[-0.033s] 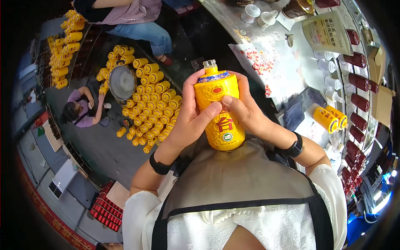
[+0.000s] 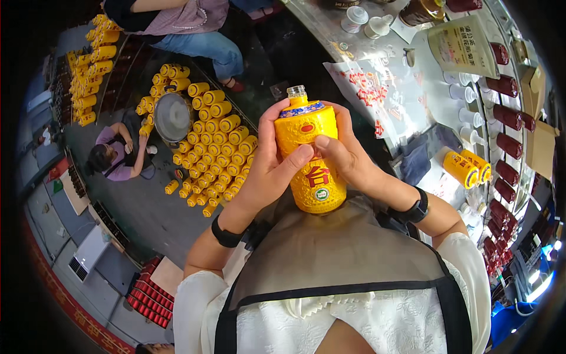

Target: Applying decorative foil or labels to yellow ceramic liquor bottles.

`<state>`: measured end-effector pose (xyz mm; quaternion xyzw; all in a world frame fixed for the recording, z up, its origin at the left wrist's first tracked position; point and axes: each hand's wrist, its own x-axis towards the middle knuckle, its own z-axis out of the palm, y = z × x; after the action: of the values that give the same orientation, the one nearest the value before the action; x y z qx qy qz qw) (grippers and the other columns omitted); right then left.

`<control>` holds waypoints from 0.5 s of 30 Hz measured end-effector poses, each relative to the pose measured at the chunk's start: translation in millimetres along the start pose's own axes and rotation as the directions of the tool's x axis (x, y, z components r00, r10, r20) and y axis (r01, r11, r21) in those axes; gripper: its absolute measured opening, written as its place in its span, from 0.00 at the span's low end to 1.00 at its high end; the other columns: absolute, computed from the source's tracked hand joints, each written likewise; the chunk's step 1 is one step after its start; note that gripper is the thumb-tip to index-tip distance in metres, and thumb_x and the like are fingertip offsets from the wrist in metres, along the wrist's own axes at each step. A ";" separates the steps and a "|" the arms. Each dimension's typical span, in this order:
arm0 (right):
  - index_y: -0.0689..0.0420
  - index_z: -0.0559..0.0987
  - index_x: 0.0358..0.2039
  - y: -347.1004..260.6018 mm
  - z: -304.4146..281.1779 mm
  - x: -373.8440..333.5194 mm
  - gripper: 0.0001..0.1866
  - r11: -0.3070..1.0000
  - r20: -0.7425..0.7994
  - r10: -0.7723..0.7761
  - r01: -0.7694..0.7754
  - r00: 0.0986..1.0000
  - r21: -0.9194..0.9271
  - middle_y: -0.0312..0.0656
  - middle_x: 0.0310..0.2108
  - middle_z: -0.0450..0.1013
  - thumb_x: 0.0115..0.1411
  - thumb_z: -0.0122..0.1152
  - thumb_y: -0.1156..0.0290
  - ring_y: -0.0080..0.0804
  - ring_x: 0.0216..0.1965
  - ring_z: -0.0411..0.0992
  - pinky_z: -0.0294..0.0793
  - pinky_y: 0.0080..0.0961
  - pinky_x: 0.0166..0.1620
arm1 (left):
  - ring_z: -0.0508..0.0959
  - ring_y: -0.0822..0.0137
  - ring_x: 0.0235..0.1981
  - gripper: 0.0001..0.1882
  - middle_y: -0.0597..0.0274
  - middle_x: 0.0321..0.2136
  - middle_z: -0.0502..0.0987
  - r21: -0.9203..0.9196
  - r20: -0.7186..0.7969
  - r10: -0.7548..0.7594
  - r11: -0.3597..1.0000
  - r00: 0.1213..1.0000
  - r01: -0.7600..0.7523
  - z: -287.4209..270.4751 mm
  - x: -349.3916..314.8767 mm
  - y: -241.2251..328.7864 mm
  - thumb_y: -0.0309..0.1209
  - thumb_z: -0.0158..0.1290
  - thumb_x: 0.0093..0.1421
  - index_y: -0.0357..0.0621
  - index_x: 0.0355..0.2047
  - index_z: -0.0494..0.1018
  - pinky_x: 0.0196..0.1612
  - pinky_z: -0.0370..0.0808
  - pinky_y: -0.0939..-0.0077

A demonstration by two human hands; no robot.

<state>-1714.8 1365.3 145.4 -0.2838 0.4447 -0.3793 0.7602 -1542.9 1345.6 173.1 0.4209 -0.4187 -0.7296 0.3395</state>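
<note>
Held upright at chest height, above the grey apron [image 2: 348,248]: a yellow ceramic bottle [image 2: 311,159] with embossed surface, blue patterned collar and bare uncapped neck at the top. Clasped from both sides. Left hand [image 2: 268,162] wrapped round the bottle's left flank, fingers curled behind, thumb [image 2: 292,159] laid across the front just under the shoulder. Right hand [image 2: 348,150] closed round the right flank, thumb [image 2: 327,147] meeting the left thumb near the red oval mark on the front. Both grips tight on the bottle, no gap between palms and glaze; bottle sitting between the two palms, base clear of the fingers and hanging free below them. Black bands on both wrists [image 2: 227,235]. To the right, a worktop [image 2: 413,82] carrying white caps [image 2: 356,17], a row of dark red bottles [image 2: 507,141] along the far edge, and two yellow bottles lying on their sides [image 2: 469,167]. Lower left, down on the floor [image 2: 141,206]: a dense cluster of yellow bottles [image 2: 215,144] around a round metal basin [image 2: 172,116], with a seated person in a purple top [image 2: 115,156] beside it and another person in jeans [image 2: 194,32] further up.
</note>
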 end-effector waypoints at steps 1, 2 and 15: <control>0.54 0.47 0.63 1.2 -0.4 -0.1 0.35 1.000 0.007 0.016 -0.016 1.000 0.002 0.50 0.51 0.64 0.64 0.53 0.57 0.35 0.50 0.67 0.69 0.28 0.53 | 0.66 0.67 0.58 0.35 0.55 0.58 0.61 -0.023 -0.003 -0.019 1.000 1.000 0.019 -0.2 -0.8 -0.2 0.26 0.53 0.64 0.44 0.65 0.46 0.61 0.64 0.70; 0.54 0.47 0.63 2.3 -0.7 0.1 0.35 1.000 0.008 0.018 -0.018 1.000 0.001 0.50 0.51 0.64 0.64 0.53 0.57 0.35 0.50 0.67 0.69 0.28 0.53 | 0.66 0.67 0.58 0.35 0.55 0.58 0.61 -0.024 -0.005 -0.020 1.000 1.000 0.020 -0.6 -0.9 -0.4 0.26 0.53 0.64 0.44 0.65 0.46 0.61 0.64 0.70; 0.54 0.46 0.64 -6.0 1.5 0.0 0.40 0.999 0.025 0.000 0.001 1.000 -0.044 0.51 0.52 0.64 0.59 0.60 0.61 0.37 0.52 0.67 0.70 0.30 0.54 | 0.63 0.66 0.60 0.37 0.55 0.59 0.59 0.004 0.040 -0.001 1.000 0.999 0.001 -7.9 -1.9 0.5 0.27 0.53 0.64 0.45 0.66 0.43 0.62 0.62 0.69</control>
<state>-1715.4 1362.2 150.7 -0.3052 0.4430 -0.3662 0.7593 -1535.0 1344.4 171.8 0.4070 -0.4268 -0.7372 0.3299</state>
